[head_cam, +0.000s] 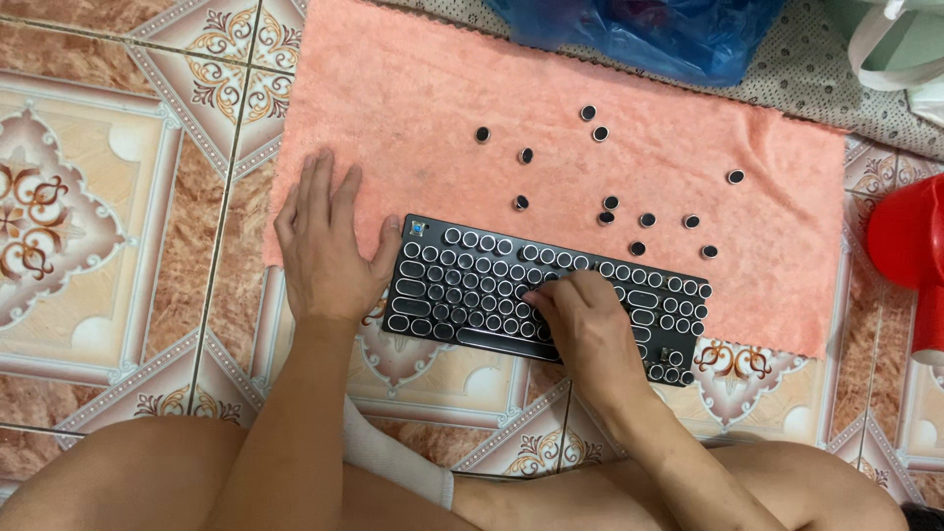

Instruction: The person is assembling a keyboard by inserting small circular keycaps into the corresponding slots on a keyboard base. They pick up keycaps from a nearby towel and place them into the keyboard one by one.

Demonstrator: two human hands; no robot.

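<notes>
- The black keyboard with round keys lies across the near edge of a pink towel. Its front edge hangs over onto the patterned tile floor.
- The left hand lies flat on the towel at the keyboard's left end. Its fingers are spread and hold nothing, and the thumb rests against the keyboard's left edge, as if to steady it.
- The right hand sits on the middle rows with its fingers curled down onto the keys. The back of the hand hides the tips, so I cannot tell whether they pinch a cap or only press on one.
- Step in hand, as I judge it: work on a single round cap in the middle of the board while the other hand braces the body.
- A next move there would call for a straight, upright pull or push on that one cap, with the neighbouring keys left alone and the board kept from sliding off the towel.
- Counted: one keyboard, two hands, one towel.
- Twelve loose round keycaps lie scattered on the towel beyond the keyboard's far edge, most towards the right half, and none touches the board.
- At the towel's far edge lies one blue plastic bag, and by its right edge stands one red object.
</notes>
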